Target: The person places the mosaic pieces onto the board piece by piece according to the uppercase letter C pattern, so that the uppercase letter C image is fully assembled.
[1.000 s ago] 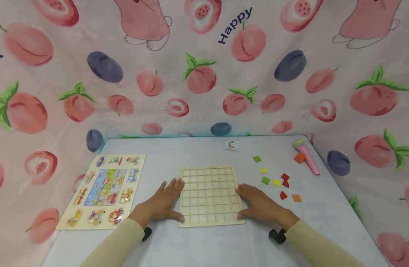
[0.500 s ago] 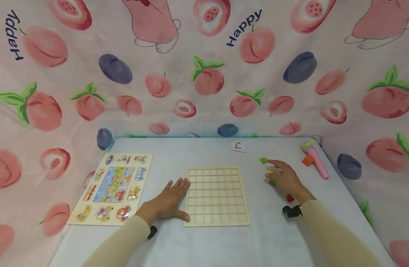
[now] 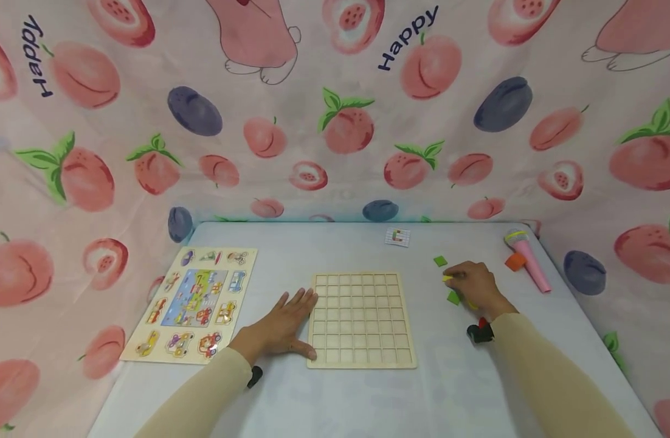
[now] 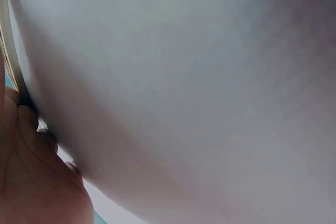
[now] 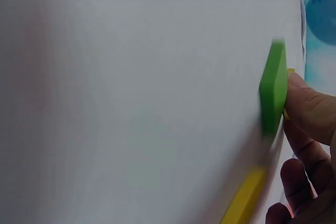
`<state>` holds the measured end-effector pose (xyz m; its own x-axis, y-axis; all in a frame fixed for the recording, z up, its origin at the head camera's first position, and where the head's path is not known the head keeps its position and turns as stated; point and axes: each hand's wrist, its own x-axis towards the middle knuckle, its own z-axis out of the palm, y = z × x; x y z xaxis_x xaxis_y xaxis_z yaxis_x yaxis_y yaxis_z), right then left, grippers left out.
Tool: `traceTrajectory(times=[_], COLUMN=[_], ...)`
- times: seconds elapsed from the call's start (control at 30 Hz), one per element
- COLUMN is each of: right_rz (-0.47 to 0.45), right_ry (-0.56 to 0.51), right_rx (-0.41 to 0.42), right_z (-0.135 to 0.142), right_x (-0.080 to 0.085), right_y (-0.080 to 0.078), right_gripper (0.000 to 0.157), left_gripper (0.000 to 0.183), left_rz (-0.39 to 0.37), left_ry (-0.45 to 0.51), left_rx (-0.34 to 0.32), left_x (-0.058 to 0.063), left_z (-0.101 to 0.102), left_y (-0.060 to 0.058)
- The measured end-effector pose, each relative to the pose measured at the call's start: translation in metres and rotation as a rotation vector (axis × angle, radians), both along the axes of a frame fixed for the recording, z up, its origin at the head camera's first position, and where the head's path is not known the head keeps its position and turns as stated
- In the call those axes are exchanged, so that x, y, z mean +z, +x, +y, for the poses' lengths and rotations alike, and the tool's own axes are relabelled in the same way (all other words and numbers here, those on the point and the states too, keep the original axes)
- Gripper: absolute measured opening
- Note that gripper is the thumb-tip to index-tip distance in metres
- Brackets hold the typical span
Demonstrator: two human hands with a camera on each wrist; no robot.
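Observation:
A square wooden grid board (image 3: 362,319) lies mid-table. My left hand (image 3: 280,325) rests at its left side, fingers spread straight, fingertips and thumb right at the rim. To the right of the board, my right hand (image 3: 477,286) pinches a small yellow tile (image 3: 447,278) between thumb and fingers; the right wrist view shows only slivers of it past the thumb. Close by lie a green square tile (image 3: 453,297), another green tile (image 3: 440,261) farther back, and a second yellow tile (image 5: 244,198). A red piece (image 3: 483,322) peeks out by the wrist; the other red pieces are hidden.
A wooden vehicle puzzle (image 3: 247,261) lies left of the left hand. Toward the back is a small card (image 3: 397,237) with a coloured pattern. At the back right, a pink toy microphone (image 3: 536,271) lies with an orange piece (image 3: 515,262) against it.
My right hand has left the board's right edge, reached over to the loose tiles and taken hold of a yellow one. The left hand stays at the board. The head view has shifted slightly.

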<state>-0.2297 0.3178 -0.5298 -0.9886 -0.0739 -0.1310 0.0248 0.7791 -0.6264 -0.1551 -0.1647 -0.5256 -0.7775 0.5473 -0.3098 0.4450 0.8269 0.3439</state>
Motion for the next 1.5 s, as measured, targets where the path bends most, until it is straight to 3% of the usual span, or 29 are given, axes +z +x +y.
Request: traceTrajectory(times=[0.1, 0.3, 0.47, 0.63, 0.83, 1.07, 1.5], right_rz=[0.017, 0.052, 0.032, 0.032, 0.011, -0.017, 0.08], right_ry=[-0.017, -0.042, -0.044, -0.057, -0.065, -0.145, -0.291], right_rx=[0.011, 0.125, 0.123, 0.118, 0.058, -0.028, -0.1], right_z=[-0.018, -0.049, -0.05, -0.048, -0.049, -0.053, -0.082], right_x=[-0.005, -0.008, -0.006, -0.007, -0.014, -0.016, -0.008], right_y=[-0.01, -0.015, -0.013, -0.013, -0.013, -0.01, -0.006], right_gripper=[0.028, 0.033, 0.042, 0.04, 0.035, 0.038, 0.036], left_gripper=[0.136, 0.136, 0.135, 0.135, 0.135, 0.135, 0.135], left_rz=[-0.011, -0.025, -0.016, -0.009, -0.002, -0.007, -0.007], left_ry=[0.003, 0.014, 0.009, -0.005, -0.006, 0.002, -0.003], left_rx=[0.013, 0.023, 0.016, 0.025, 0.026, 0.028, 0.028], left_x=[0.001, 0.0, 0.001, 0.002, 0.0, -0.005, -0.005], left_z=[-0.001, -0.002, 0.0, 0.001, 0.0, -0.001, -0.002], left_y=[0.0, 0.001, 0.0, 0.0, 0.0, -0.001, 0.0])
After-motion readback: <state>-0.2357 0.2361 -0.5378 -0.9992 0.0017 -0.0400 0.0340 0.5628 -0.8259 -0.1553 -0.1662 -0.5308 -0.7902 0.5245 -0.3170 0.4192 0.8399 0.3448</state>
